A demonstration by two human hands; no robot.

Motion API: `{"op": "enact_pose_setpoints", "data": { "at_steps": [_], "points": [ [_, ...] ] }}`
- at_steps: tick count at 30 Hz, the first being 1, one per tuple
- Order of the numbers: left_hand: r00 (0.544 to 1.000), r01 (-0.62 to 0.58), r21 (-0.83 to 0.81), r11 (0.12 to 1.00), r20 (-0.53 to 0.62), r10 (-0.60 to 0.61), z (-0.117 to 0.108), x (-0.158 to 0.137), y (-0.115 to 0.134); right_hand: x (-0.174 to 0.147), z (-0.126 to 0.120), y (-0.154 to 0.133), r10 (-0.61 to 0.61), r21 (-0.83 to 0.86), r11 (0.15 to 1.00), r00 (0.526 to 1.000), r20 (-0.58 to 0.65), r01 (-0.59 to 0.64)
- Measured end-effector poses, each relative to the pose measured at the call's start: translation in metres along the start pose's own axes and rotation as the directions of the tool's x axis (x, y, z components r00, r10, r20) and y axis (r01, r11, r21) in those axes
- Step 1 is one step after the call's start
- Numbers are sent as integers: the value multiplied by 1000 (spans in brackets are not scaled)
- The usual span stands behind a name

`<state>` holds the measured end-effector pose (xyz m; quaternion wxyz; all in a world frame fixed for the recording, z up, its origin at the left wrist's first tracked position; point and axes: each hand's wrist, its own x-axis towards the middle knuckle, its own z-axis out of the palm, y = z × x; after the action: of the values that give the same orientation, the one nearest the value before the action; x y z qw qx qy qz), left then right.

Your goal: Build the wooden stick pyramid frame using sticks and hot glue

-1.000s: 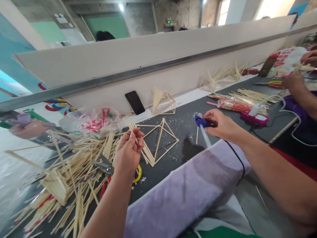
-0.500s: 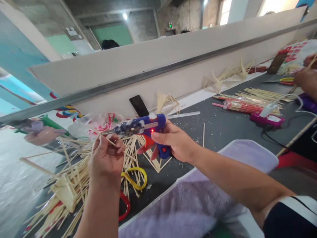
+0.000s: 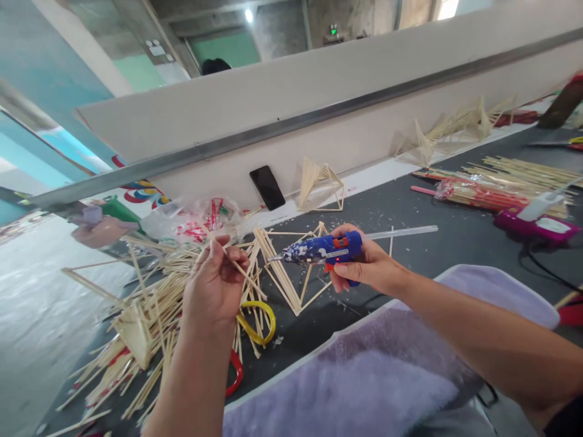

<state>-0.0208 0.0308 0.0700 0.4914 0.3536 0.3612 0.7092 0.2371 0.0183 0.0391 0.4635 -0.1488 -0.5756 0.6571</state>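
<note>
Between the fingers of my left hand [image 3: 217, 279] is a thin wooden stick [image 3: 245, 274], slanting down to the right. My right hand [image 3: 368, 264] is wrapped around a blue glue gun [image 3: 321, 249], whose nozzle points left toward my left hand but stays apart from the stick. A clear glue stick [image 3: 403, 232] juts from the gun's back, and a small red light glows on its body. Beneath the gun lies a stick frame [image 3: 285, 282] with a row of parallel sticks. Scissors with yellow and red handles [image 3: 259, 325] lie partly hidden by my left forearm.
A heap of loose sticks [image 3: 150, 321] covers the table's left side. Along the back are a plastic bag [image 3: 191, 221], a phone [image 3: 268, 188] and finished stick models [image 3: 314, 182]. At right are bundled sticks [image 3: 473, 193] and a purple power strip [image 3: 535, 226]. Lavender cloth [image 3: 355, 376] drapes the near edge.
The glue gun in my right hand has moved right, away from the held stick's tip. My left hand keeps the stick. The view has shifted, so the table appears further right.
</note>
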Motion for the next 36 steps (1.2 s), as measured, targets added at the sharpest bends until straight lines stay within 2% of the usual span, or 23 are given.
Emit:
{"op": "enact_pose_setpoints", "data": {
  "at_steps": [5,9,12,18,23,26,28,31,36],
  "points": [
    [997,-70,146,987,-9,72,-1,-3,-7,-1,-7,8,113,83,990,993,44,-116],
    [996,-80,184,980,45,73,2,-8,-11,-6,1,26,270,129,951,957,106,-283],
    [996,-68,193,979,68,56,2,-9,-11,-9,5,33,336,137,927,935,117,-350],
    [996,-29,136,990,86,18,0,-7,-9,-7,4,33,309,113,942,949,65,-315],
    [996,-7,133,991,88,-5,12,-17,-16,-8,16,33,236,35,972,966,-106,-234],
    [996,2,129,992,83,-13,24,-28,-24,-8,20,31,164,-87,979,967,-197,-183],
    [996,-13,126,992,89,1,31,-36,-29,-8,21,28,144,-166,969,963,-226,-184],
    [994,-58,137,989,97,45,37,-45,-34,-9,21,23,181,-202,952,953,-241,-232],
    [989,-109,136,985,111,94,42,-50,-38,-10,18,34,174,-150,959,917,-360,-241]
  ]
}}
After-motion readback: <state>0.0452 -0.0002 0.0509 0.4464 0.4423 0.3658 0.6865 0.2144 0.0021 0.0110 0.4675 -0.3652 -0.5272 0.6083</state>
